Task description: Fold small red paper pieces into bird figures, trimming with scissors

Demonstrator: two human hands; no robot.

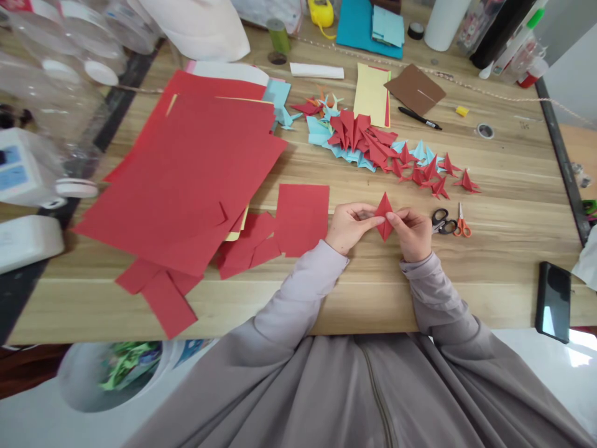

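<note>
A small red folded paper diamond [385,228] is held upright between my two hands, above the wooden table. My left hand [351,225] pinches its left side between thumb and fingers. On the other side, my right hand [412,231] grips the paper, its thumb pressed to the front near the middle. Beyond the hands lie red and blue folded paper pieces [357,140] in a heap, with several red paper cranes [422,174] spread to the right. To the left of my left hand rests a red paper square [302,218].
Large red sheets [186,168] cover the table's left side, with red offcuts [170,305] at the front edge. Black scissors [443,222] and orange scissors [462,228] lie right of my right hand. A phone [553,302] sits at the right front edge. Plastic bottles [69,118] stand at left.
</note>
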